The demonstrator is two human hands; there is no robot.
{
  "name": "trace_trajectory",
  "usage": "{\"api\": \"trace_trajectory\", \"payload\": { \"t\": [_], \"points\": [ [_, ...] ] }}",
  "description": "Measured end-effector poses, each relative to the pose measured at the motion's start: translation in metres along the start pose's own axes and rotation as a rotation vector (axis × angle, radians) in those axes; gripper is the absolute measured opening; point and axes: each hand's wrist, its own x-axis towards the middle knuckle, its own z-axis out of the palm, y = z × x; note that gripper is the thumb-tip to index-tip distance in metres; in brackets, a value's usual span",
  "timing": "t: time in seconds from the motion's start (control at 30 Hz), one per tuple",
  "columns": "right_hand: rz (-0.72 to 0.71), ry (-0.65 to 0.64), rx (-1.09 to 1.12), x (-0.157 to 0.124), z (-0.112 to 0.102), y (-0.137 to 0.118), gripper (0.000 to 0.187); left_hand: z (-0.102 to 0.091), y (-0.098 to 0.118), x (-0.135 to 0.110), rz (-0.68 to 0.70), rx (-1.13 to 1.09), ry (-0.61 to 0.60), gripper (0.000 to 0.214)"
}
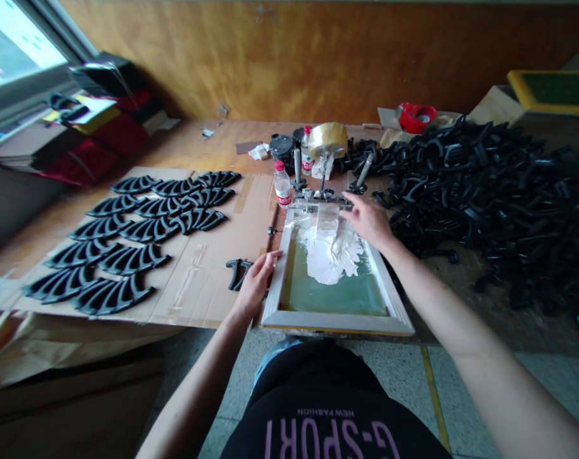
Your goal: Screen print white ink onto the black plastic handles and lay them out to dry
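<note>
The frame (337, 321) lies at twelve o'clock. The left hand (259, 277), half-curled, meets its nine-o'clock edge; the right hand (369, 222), partly open, nears one; neither grip is certain. Best spread paste (326, 262) evenly.

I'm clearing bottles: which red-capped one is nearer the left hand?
The front-left bottle, by the frame; the other bottle stands farther back and right.
</note>
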Motion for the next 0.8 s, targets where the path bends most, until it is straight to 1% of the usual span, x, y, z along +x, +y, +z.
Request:
{"api": "trace_trajectory", "payload": {
  "t": [0.07, 0.1, 0.13, 0.17, 0.2, 0.27, 0.3, 0.33, 0.37, 0.4, 0.43, 0.47, 0.5, 0.53, 0.57, 0.6, 0.63, 0.67, 0.7, 0.73, 0.77, 0.8],
  "points": [
    [0.173, 0.122, 0.021, -0.007, -0.011, 0.034, 0.039, 0.005, 0.028, 0.007, 0.081, -0.111, 0.024, 0.057],
    [0.254, 0.137, 0.026, -0.016, -0.011, 0.049, 0.036, 0.010, 0.042, 0.012, 0.147, -0.177, 0.032, 0.055],
    [0.313, 0.105, 0.027, -0.029, -0.008, 0.060, 0.034, 0.014, 0.056, 0.019, 0.219, -0.233, 0.035, 0.052],
    [0.338, 0.031, 0.026, -0.045, 0.000, 0.066, 0.033, 0.019, 0.069, 0.027, 0.282, -0.274, 0.034, 0.049],
    [0.321, -0.060, 0.015, -0.061, 0.012, 0.068, 0.032, 0.024, 0.080, 0.034, 0.323, -0.299, 0.029, 0.048],
    [0.183, -0.222, -0.046, -0.091, 0.039, 0.057, 0.031, 0.033, 0.095, 0.044, 0.338, -0.315, 0.031, 0.049],
    [0.103, -0.269, -0.104, -0.103, 0.052, 0.047, 0.029, 0.037, 0.097, 0.045, 0.328, -0.327, 0.053, 0.049],
    [0.041, -0.307, -0.163, -0.112, 0.063, 0.035, 0.026, 0.042, 0.094, 0.044, 0.314, -0.347, 0.095, 0.050],
    [0.013, -0.335, -0.220, -0.119, 0.070, 0.021, 0.023, 0.048, 0.086, 0.039, 0.281, -0.366, 0.133, 0.050],
    [0.019, -0.359, -0.262, -0.125, 0.075, 0.006, 0.021, 0.054, 0.073, 0.030, 0.206, -0.371, 0.139, 0.051],
    [0.049, -0.372, -0.283, -0.129, 0.078, -0.009, 0.020, 0.061, 0.057, 0.020, 0.091, -0.358, 0.104, 0.052],
    [0.084, -0.370, -0.283, -0.134, 0.078, -0.024, 0.020, 0.068, 0.039, 0.007, -0.050, -0.334, 0.034, 0.054],
    [0.100, -0.355, -0.262, -0.138, 0.078, -0.039, 0.020, 0.076, 0.020, -0.005, -0.209, -0.297, -0.081, 0.057],
    [0.078, -0.337, -0.220, -0.142, 0.077, -0.053, 0.019, 0.082, 0.001, -0.017, -0.315, -0.287, -0.162, 0.057],
    [0.011, -0.330, -0.157, -0.146, 0.077, -0.064, 0.018, 0.085, -0.017, -0.027, -0.388, -0.297, -0.207, 0.056],
    [-0.087, -0.339, -0.083, -0.150, 0.075, -0.071, 0.015, 0.086, -0.032, -0.034, -0.436, -0.317, -0.215, 0.054],
    [-0.189, -0.360, -0.011, -0.151, 0.074, -0.072, 0.014, 0.081, -0.044, -0.037, -0.456, -0.333, -0.183, 0.053],
    [-0.261, -0.374, 0.043, -0.151, 0.070, -0.066, 0.013, 0.071, -0.054, -0.035, -0.457, -0.324, -0.132, 0.051],
    [-0.279, -0.371, 0.058, -0.148, 0.066, -0.053, 0.013, 0.056, -0.062, -0.030, -0.441, -0.278, -0.067, 0.050],
    [-0.232, -0.341, 0.026, -0.144, 0.059, -0.032, 0.014, 0.036, -0.069, -0.021, -0.406, -0.197, 0.005, 0.049],
    [-0.126, -0.284, -0.046, -0.138, 0.052, -0.006, 0.017, 0.011, -0.074, -0.009, -0.343, -0.081, 0.078, 0.049],
    [0.017, -0.230, -0.170, -0.131, 0.044, 0.023, 0.022, -0.016, -0.079, 0.004, -0.283, 0.054, 0.168, 0.049]
  ]
}}
